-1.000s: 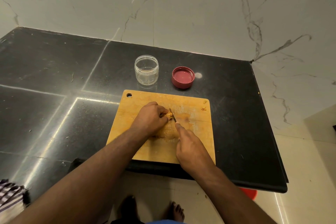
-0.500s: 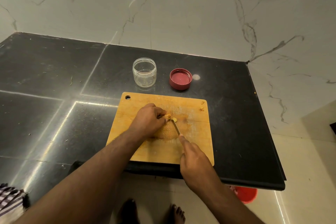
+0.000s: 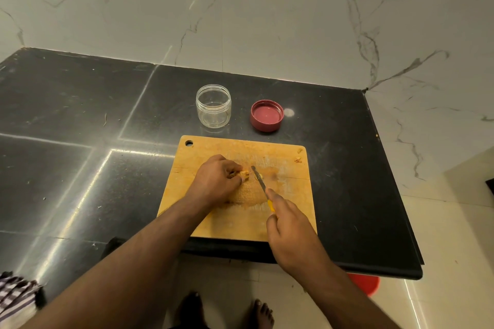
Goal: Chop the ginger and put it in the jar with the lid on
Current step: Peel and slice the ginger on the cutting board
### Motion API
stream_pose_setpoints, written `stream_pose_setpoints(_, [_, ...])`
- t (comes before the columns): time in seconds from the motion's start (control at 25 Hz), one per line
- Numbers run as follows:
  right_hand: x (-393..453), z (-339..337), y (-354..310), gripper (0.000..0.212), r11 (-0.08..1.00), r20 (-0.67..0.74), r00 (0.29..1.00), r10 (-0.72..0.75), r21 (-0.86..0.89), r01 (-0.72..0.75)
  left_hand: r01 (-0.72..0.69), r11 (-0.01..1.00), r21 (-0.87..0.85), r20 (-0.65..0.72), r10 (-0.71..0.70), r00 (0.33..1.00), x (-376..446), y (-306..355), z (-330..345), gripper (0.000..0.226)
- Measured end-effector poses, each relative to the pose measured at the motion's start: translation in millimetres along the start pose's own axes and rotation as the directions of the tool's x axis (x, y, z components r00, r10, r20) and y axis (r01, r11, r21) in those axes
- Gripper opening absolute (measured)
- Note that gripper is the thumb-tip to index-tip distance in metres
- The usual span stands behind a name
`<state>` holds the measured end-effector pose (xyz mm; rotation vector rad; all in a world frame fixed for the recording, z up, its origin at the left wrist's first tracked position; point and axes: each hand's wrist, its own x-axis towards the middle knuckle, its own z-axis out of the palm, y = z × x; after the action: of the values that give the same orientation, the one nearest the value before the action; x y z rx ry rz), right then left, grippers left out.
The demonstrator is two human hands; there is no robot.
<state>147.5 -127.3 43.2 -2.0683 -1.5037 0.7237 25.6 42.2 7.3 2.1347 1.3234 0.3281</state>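
The ginger [image 3: 243,175] lay near the middle of the wooden cutting board [image 3: 288,211], pinched under the curled fingertips of my left hand [image 3: 217,181]. My right hand [image 3: 291,235] was closed around the yellow handle of a small knife [image 3: 258,178], whose blade pointed away from me just to the right of the ginger. Half a second earlier the blade had been pressed against the root; now it had drawn slightly clear, with a pale sliver beside it, so I judged one cut was finished and more chopping remained. Past the board's far edge, toward the counter's back wall, stood the clear jar [image 3: 213,106], open and apparently empty. Its red lid [image 3: 266,115] rested upside down just to the jar's right, apart from it. The black counter [image 3: 80,128] around the board was bare, so nothing blocked the way to the jar. Small scraps [image 3: 298,160] sat at the board's far right corner.
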Motion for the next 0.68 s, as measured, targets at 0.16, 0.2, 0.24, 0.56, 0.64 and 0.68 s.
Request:
stream_pose_setpoints(0.16, [7.8,7.5,-5.2,0.053,0.996,0.01,0.999,-0.034,-0.082,0.034,0.003,1.0,-0.014,-0.007,-0.003,1.0,-0.2,1.2,0.5,0.036])
stream_pose_setpoints(0.2, [9.0,8.4,-5.7,0.053,0.995,0.014,0.999,-0.031,-0.091,0.032,0.001,1.0,-0.015,-0.006,-0.001,1.0,-0.2,1.1,0.2,0.036])
stream_pose_setpoints(0.24, [10.0,9.3,-6.4,0.053,0.995,0.019,0.999,-0.026,-0.096,0.027,-0.002,1.0,-0.014,-0.007,0.002,1.0,-0.3,0.8,0.0,0.036])
stream_pose_setpoints(0.56, [10.0,10.9,-8.4,0.052,0.984,0.035,0.998,-0.054,-0.169,0.059,-0.012,1.0,-0.008,0.0,0.012,1.0,2.1,0.6,0.4,0.036])
stream_pose_setpoints(0.64, [10.1,11.7,-8.5,0.053,0.982,0.04,0.997,-0.062,-0.177,0.068,-0.016,1.0,0.001,0.003,0.016,1.0,2.3,-0.2,0.4,0.036])
stream_pose_setpoints(0.68, [10.6,12.0,-7.7,0.053,0.983,0.037,0.997,-0.061,-0.173,0.067,-0.018,1.0,0.003,0.004,0.018,1.0,2.8,-0.4,0.4,0.036])
